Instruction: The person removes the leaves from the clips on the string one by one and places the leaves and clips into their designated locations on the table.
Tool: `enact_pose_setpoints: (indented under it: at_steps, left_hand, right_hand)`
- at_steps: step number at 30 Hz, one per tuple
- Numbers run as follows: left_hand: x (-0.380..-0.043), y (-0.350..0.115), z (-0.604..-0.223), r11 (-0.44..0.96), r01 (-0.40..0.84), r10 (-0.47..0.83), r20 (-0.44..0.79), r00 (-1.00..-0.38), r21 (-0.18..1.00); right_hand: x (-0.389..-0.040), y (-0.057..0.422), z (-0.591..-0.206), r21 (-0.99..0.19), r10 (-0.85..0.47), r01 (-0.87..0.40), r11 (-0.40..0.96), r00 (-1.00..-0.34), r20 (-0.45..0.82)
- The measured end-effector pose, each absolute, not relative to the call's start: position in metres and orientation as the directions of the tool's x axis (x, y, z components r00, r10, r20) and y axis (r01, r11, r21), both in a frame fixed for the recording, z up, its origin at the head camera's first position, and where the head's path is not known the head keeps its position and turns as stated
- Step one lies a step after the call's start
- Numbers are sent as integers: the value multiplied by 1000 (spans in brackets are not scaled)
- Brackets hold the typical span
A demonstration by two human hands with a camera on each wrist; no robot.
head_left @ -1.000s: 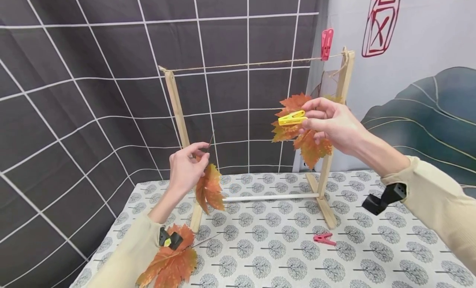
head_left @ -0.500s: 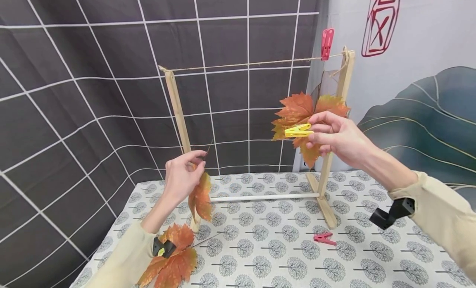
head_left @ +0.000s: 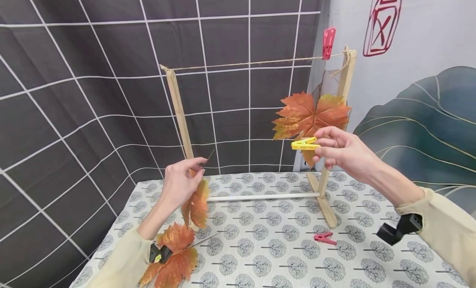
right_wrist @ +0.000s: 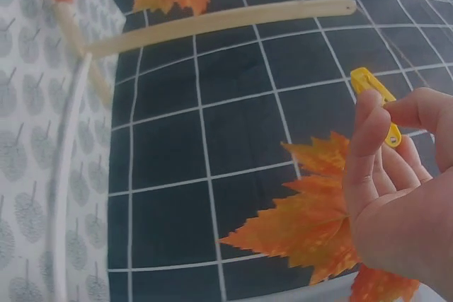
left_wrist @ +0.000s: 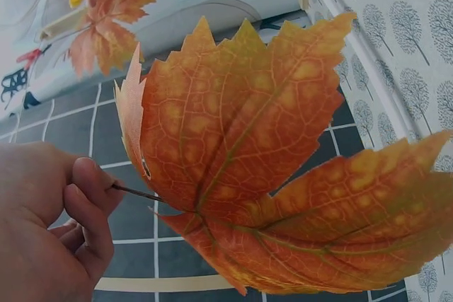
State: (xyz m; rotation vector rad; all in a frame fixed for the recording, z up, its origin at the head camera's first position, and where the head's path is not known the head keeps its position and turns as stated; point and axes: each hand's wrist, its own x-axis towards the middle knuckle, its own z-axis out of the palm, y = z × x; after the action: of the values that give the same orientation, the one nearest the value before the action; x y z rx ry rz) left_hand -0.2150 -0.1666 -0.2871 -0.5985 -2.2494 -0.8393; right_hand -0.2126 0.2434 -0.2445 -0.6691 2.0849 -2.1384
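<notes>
My left hand (head_left: 182, 179) pinches the thin dark stem of an orange maple leaf (left_wrist: 241, 125), which hangs below the fingers beside the left post of a wooden frame. In my right hand (head_left: 343, 153) a yellow clothespin (head_left: 305, 144) is pinched between thumb and fingers. Behind that hand, a second maple leaf (head_left: 297, 114) hangs from the twine (head_left: 230, 65) under a pink clothespin (head_left: 328, 43). The right wrist view shows the yellow clothespin at the fingertips, with the hanging leaf partly hidden by the hand.
The wooden frame's right post (head_left: 346, 77) and white crossbar (head_left: 260, 197) stand on a tree-print tablecloth (head_left: 275, 263). Another maple leaf (head_left: 174, 267) lies at the front left, partly under the left forearm. A pink clothespin (head_left: 324, 238) lies at the right. A dark gridded curtain (head_left: 230, 127) hangs behind.
Both hands have moved lower; the left, with its leaf, also drifts slightly left, and the right, with the yellow clothespin, moves right, uncovering more of the hanging leaf.
</notes>
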Motion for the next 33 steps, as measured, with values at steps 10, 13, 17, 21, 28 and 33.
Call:
enact_pose_setpoints:
  at_steps: [10, 13, 17, 21, 28, 33]
  left_hand:
    - [-213, -173, -292, 720, 613, 223, 727, -650, 327]
    - [-212, -176, -295, 729, 611, 224, 737, -638, 307]
    - [-210, -180, -299, 744, 596, 224, 728, -648, 302]
    - [-206, -186, -303, 754, 570, 219, 693, -687, 327]
    - [-202, -195, -309, 776, 544, 219, 673, -707, 319]
    - [-197, -198, -311, 783, 531, 225, 648, -728, 325]
  right_hand:
    - [-207, 253, -266, -972, -352, -230, -46, -907, 231]
    - [-205, 255, -272, -972, -352, -228, -52, -907, 232]
    - [-202, 260, -280, -974, -354, -218, -53, -908, 223]
    - [-200, 265, -289, -973, -374, -216, -81, -898, 230]
    - [-197, 273, -300, -966, -395, -225, -124, -882, 256]
    - [-196, 276, -308, -968, -403, -208, -142, -881, 249]
